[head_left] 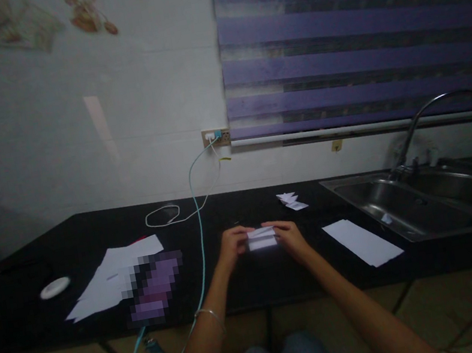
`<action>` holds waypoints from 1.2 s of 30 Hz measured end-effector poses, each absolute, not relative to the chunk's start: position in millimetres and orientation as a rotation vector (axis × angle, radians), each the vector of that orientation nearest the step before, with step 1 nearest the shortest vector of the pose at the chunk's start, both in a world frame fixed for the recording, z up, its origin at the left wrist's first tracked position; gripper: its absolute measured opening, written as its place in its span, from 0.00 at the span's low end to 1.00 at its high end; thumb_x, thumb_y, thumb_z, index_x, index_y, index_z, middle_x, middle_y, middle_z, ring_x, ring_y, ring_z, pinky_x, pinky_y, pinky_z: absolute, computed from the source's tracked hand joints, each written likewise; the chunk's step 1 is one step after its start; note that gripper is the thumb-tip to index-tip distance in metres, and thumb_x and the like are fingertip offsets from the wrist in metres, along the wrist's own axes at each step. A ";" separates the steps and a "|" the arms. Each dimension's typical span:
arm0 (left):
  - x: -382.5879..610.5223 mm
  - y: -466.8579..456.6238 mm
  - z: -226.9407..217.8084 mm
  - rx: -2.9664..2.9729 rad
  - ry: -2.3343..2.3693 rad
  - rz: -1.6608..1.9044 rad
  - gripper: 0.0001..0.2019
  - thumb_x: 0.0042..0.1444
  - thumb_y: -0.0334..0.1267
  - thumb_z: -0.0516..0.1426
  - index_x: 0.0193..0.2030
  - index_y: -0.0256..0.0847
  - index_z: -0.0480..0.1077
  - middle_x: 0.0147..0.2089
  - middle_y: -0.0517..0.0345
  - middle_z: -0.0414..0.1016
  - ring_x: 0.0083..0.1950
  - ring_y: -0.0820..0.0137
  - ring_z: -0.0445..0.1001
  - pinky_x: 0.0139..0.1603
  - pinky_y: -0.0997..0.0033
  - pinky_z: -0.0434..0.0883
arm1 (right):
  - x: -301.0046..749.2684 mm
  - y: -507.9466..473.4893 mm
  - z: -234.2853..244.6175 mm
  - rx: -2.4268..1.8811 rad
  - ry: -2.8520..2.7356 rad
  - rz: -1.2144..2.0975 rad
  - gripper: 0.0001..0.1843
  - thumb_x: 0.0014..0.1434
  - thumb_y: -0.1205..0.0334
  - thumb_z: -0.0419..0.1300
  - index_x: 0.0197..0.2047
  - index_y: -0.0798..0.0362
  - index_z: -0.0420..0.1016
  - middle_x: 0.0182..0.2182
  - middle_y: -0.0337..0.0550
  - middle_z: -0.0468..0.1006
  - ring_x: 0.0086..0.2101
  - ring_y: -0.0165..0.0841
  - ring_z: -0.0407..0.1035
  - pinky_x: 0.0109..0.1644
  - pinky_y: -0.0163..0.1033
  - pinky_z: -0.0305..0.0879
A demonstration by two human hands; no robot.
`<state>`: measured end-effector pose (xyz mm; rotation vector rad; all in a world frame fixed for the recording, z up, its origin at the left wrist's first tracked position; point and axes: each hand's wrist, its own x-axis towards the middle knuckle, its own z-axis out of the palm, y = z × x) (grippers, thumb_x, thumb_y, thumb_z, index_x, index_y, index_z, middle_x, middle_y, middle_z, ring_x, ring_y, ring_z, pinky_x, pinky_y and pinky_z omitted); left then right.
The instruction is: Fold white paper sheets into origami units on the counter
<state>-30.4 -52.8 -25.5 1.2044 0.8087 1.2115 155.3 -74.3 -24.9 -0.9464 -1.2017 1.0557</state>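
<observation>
A small folded piece of white paper [261, 239] is held just above the black countertop, with crease lines running across it. My left hand [232, 246] grips its left end between thumb and fingers. At the right end, my right hand [291, 238] pinches it the same way. Beyond my hands, a few small folded paper pieces [291, 200] lie in a loose cluster. To the right of my right hand rests a flat white sheet of paper [361, 241].
Spread sheets of paper [103, 282] lie left, beside a blurred-out purple object [157, 287] and a white round disc [55, 287]. A teal cable [200, 231] runs from the wall socket [216, 137] over the counter's front edge. A steel sink [368, 202] with a faucet [414, 124] is at right.
</observation>
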 end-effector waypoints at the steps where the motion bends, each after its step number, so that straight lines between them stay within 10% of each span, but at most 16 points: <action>1: -30.5 -53.4 -23.8 1.179 0.791 1.202 0.17 0.42 0.43 0.62 0.37 0.34 0.76 0.30 0.53 0.74 0.25 0.74 0.68 0.22 0.79 0.56 | 156.4 -73.6 -25.5 -0.946 -1.239 1.005 0.15 0.44 0.58 0.66 0.36 0.54 0.82 0.34 0.50 0.81 0.35 0.41 0.73 0.37 0.41 0.66; 6: -27.5 -57.3 -15.0 1.171 0.811 1.051 0.28 0.49 0.62 0.54 0.37 0.34 0.74 0.23 0.58 0.68 0.20 0.77 0.61 0.20 0.79 0.51 | 160.1 -73.4 -23.5 -0.867 -1.460 0.856 0.11 0.48 0.61 0.63 0.35 0.52 0.82 0.35 0.47 0.80 0.37 0.38 0.72 0.38 0.39 0.65; 17: -27.5 -64.4 -15.8 1.602 0.611 0.887 0.20 0.48 0.50 0.61 0.34 0.30 0.73 0.28 0.56 0.72 0.28 0.73 0.67 0.31 0.75 0.60 | 154.1 -76.6 -16.6 -0.957 -1.248 0.982 0.20 0.50 0.55 0.61 0.47 0.51 0.77 0.32 0.43 0.79 0.29 0.33 0.70 0.31 0.36 0.63; 27: -26.5 -58.6 -21.8 1.638 0.671 1.003 0.21 0.49 0.51 0.61 0.38 0.30 0.73 0.31 0.54 0.74 0.30 0.71 0.70 0.31 0.75 0.64 | 153.6 -76.4 -27.5 -1.023 -1.394 1.037 0.21 0.52 0.44 0.62 0.24 0.56 0.74 0.17 0.36 0.68 0.19 0.25 0.60 0.24 0.31 0.52; 36: -25.0 -60.8 -23.6 1.601 0.598 0.930 0.25 0.51 0.54 0.59 0.43 0.30 0.70 0.31 0.49 0.75 0.28 0.69 0.73 0.29 0.71 0.69 | 153.9 -83.8 -20.5 -1.025 -1.443 0.986 0.21 0.52 0.44 0.61 0.26 0.56 0.76 0.19 0.39 0.72 0.21 0.30 0.65 0.26 0.34 0.56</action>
